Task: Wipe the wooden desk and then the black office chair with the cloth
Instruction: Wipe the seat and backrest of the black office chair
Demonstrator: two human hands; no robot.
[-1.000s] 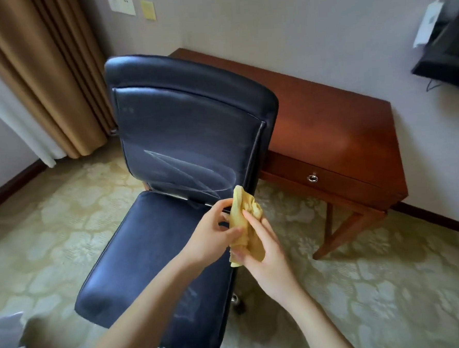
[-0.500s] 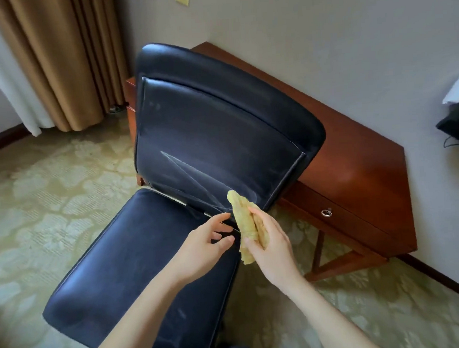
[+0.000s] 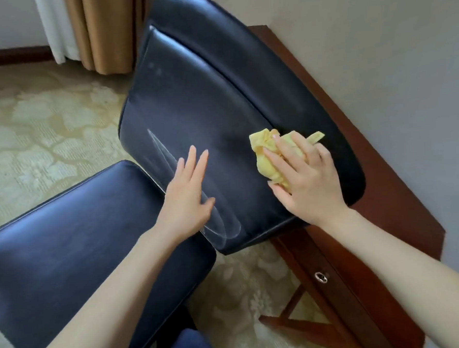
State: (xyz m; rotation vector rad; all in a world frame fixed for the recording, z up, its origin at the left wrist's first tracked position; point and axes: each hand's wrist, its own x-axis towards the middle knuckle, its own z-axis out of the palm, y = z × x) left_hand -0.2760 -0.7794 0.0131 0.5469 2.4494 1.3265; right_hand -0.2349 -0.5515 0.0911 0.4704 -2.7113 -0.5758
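The right hand (image 3: 304, 180) lies flat, fingers spread, pressing the crumpled yellow cloth (image 3: 265, 155) against the right side of the black leather office chair's (image 3: 192, 109) backrest. The left hand (image 3: 187, 198), fingers straight and holding nothing, steadies the lower backrest, left of the cloth. The reddish-brown wooden desk (image 3: 386, 204) stands just behind the backrest, untouched. Its wiping looks finished and the chair stage seems barely begun, with most of the backrest and the seat probably left.

The right hand (image 3: 305, 181) covers much of the cloth (image 3: 266, 155), and the chair back (image 3: 192, 109) hides part of the desk (image 3: 389, 212).
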